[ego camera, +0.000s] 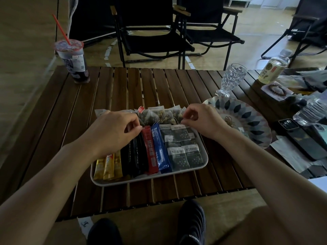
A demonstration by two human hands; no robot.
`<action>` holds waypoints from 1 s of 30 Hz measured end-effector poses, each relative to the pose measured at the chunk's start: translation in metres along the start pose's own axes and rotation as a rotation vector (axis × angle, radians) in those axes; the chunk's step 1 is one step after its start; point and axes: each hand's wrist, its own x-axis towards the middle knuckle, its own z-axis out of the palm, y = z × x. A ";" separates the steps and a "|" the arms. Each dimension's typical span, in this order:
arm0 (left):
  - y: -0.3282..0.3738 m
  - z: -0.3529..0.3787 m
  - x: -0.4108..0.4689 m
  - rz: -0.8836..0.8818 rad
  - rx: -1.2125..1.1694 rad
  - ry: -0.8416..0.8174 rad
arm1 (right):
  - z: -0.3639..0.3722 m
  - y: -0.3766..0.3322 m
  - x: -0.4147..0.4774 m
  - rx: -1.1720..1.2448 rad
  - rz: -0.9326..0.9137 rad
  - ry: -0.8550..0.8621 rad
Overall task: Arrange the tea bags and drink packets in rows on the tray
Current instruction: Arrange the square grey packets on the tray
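The tea bags (pixel 159 114) lie in a row along the tray's (pixel 148 180) far edge; drink packets (pixel 160 151) fill its near part. The left hand (pixel 115 131) and right hand (pixel 200 121) each pinch one of the tea bags there.

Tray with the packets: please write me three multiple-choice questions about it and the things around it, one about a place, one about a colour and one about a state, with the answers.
1. Where on the tray do the yellow stick packets lie?
A) at its left end
B) at its right end
C) in the middle

2. What colour is the straw in the cup?
A) green
B) red
C) white

3. What is the right hand doing?
A) pinching at the row of tea bags
B) lying flat with straight fingers
C) holding a spoon

Answers:
1 A: they lie left of the black sticks.
2 B: a red straw stands out of the cup's top.
3 A: its thumb and fingertips meet at the right end of the far row.
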 end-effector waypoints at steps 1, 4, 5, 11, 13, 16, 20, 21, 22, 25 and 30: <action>0.000 0.000 0.000 0.000 0.005 -0.003 | -0.003 -0.001 -0.002 -0.004 -0.016 -0.045; 0.001 0.002 0.000 -0.002 0.017 -0.008 | -0.010 -0.004 -0.010 -0.074 -0.054 -0.282; 0.000 0.002 -0.001 -0.003 0.019 -0.007 | -0.009 -0.003 -0.012 -0.116 -0.059 -0.343; 0.003 0.001 -0.002 -0.004 0.021 -0.009 | 0.001 0.000 -0.011 -0.208 -0.088 -0.331; 0.003 0.002 -0.002 -0.015 0.030 -0.018 | 0.002 0.000 -0.010 -0.213 -0.092 -0.324; 0.006 0.002 0.000 -0.024 0.027 -0.024 | -0.003 0.000 -0.011 -0.175 -0.086 -0.338; 0.014 0.002 0.007 -0.022 0.005 -0.033 | -0.032 0.007 -0.019 -0.027 0.035 -0.202; 0.016 0.004 0.009 -0.017 0.005 -0.032 | -0.042 0.013 -0.022 -0.003 0.090 -0.160; 0.019 0.005 0.011 -0.006 0.015 -0.026 | -0.051 0.023 -0.025 0.005 0.152 -0.130; 0.031 0.009 0.018 0.021 0.071 -0.028 | -0.073 0.058 -0.038 -0.084 0.328 -0.088; 0.038 0.014 0.024 0.044 0.033 -0.063 | -0.086 0.096 -0.055 -0.267 0.578 -0.235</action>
